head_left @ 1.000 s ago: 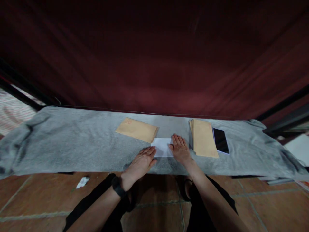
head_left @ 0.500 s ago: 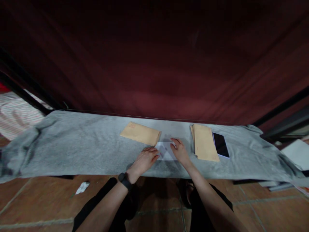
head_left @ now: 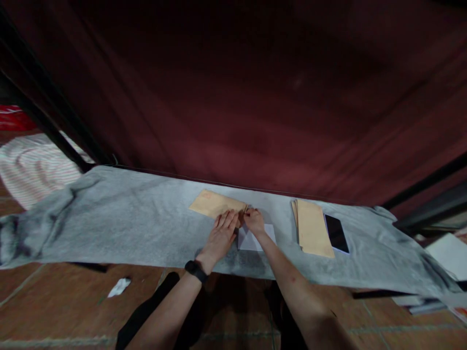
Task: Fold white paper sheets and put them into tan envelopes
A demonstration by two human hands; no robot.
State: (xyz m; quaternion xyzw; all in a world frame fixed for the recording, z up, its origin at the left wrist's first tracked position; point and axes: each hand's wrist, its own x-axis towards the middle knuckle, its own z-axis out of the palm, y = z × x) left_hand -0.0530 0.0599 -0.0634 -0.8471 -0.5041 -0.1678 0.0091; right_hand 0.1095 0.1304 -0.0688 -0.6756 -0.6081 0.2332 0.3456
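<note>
A tan paper envelope (head_left: pixel 209 202) lies at a slant on the grey cloth. My left hand (head_left: pixel 223 233), a dark watch on its wrist, rests flat across the envelope's lower right part with the fingers stretched out. At the envelope's right end, my right hand (head_left: pixel 254 220) has its fingers closed in a pinch on the edge. Under and beside my right wrist lies a folded white sheet of paper (head_left: pixel 251 241), partly covered by the forearm. The fingertips of my right hand are small and hard to make out.
Right of my hands lies a stack of tan envelopes (head_left: pixel 314 228), with a dark-screened phone (head_left: pixel 336 234) beside it. The grey cloth (head_left: pixel 146 218) covers a long narrow surface before a dark red curtain (head_left: pixel 233 121). A crumpled white scrap (head_left: pixel 119 287) is on the tiled floor.
Both hands have moved from the white paper to the envelope. My left hand now lies on it, and my right hand has closed at its right end. The view has shifted slightly.
</note>
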